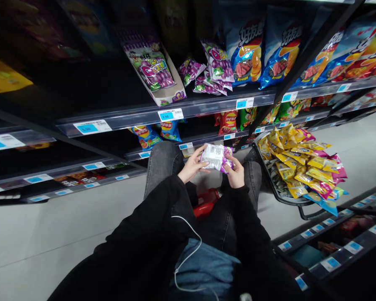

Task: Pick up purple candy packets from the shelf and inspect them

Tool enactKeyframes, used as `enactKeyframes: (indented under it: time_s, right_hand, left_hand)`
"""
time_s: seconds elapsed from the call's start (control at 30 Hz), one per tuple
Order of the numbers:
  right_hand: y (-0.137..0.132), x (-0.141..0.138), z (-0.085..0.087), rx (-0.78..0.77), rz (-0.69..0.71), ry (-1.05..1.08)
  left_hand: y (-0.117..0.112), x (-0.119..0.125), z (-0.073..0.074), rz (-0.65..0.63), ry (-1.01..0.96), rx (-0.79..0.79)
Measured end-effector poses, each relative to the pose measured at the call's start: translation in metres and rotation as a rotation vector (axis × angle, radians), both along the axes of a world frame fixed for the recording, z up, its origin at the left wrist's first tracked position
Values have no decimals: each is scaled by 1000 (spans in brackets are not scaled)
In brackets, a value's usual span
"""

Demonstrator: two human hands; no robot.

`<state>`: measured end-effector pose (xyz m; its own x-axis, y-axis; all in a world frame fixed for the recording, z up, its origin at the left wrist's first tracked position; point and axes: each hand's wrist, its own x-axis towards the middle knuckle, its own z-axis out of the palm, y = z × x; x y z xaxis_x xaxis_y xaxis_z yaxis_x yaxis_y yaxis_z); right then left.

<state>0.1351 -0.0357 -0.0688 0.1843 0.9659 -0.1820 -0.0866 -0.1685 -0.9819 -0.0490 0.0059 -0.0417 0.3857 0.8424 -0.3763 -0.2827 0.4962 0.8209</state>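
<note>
Between my two hands is a small purple and white candy bag (215,156), its printed back with a barcode facing up. My left hand (192,164) grips its left end, and my right hand (235,170) grips the right end. Above, on the shelf, an open cardboard display box (172,73) holds purple grape candy bags (153,69). To its right, several like bags (217,62) lie in a loose pile, some leaning on others.
A black basket (271,184) heaped with yellow and pink snack bags (301,163) stands at my right. Blue chip bags (244,46) stand on the upper shelf. Lower shelves hold Lay's bags (228,122). Something red (206,202) is between my legs. A white cable (188,225) crosses my lap.
</note>
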Motion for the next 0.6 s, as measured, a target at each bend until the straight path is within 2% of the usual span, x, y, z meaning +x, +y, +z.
enactKeyframes:
  time_s: [0.13,0.2,0.37,0.5,0.6]
  right_hand:
    - [-5,14,10,-165,56,-31]
    - [-6,20,11,-172,44,-77]
    - [-7,23,7,5,43,-318]
    - [-6,18,15,190,61,-529]
    - [-5,15,22,291,28,-636]
  left_hand:
    - [0,-2,-1,36,90,16]
    - [0,-3,-3,26,115,22]
    - [2,-6,-10,70,260,195]
    - [4,-9,-8,120,463,314]
    - [4,-8,-4,142,529,341]
